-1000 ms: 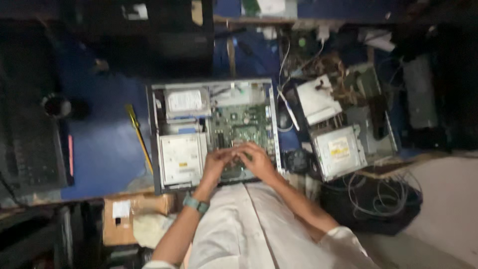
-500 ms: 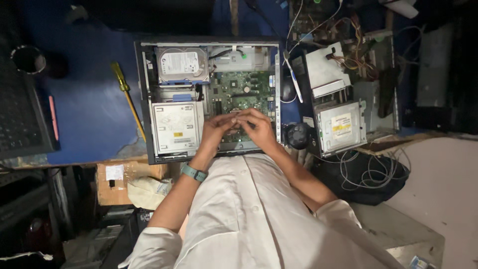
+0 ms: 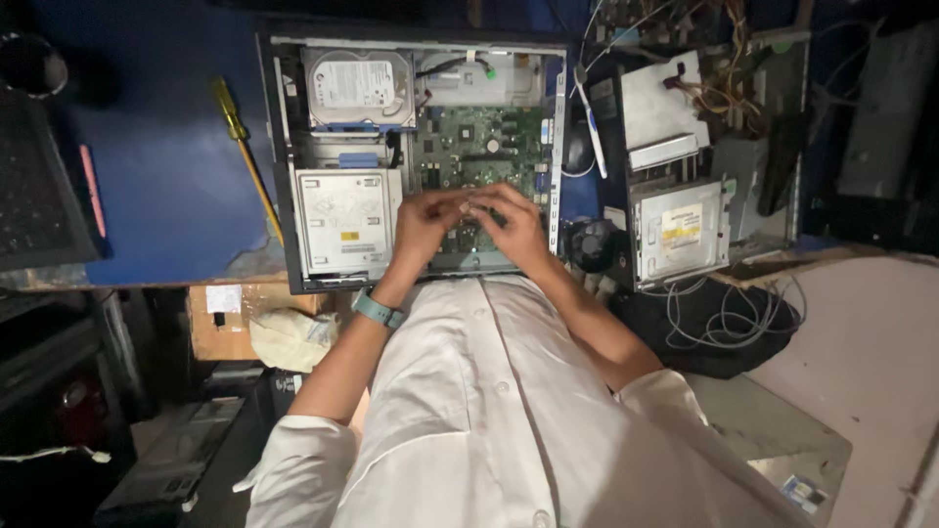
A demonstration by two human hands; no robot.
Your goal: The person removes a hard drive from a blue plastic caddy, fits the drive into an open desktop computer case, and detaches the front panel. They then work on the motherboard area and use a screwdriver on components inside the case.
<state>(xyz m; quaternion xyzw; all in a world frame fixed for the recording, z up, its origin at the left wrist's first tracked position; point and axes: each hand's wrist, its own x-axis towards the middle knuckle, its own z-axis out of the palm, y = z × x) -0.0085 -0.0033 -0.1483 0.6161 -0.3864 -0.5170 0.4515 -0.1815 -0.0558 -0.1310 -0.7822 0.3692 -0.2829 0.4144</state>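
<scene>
An open desktop computer case (image 3: 279, 147) lies flat on a blue table. Inside it are a hard drive (image 3: 357, 88), a silver optical drive (image 3: 342, 220) and a green motherboard (image 3: 479, 147). My left hand (image 3: 423, 227) and my right hand (image 3: 516, 225) meet over the near part of the motherboard. Their fingertips pinch together on a small pale part (image 3: 470, 207), which is too small to make out. A teal watch (image 3: 377, 309) is on my left wrist.
A yellow-handled screwdriver (image 3: 240, 137) lies left of the case. A second opened case (image 3: 675, 225) with loose wires stands to the right, above a coil of cables (image 3: 729, 318). A dark keyboard (image 3: 34, 196) is far left. A cardboard box (image 3: 225, 318) sits under the table edge.
The view has shifted and closed in on the case. Both hands stay over the near part of the motherboard, fingertips still together.
</scene>
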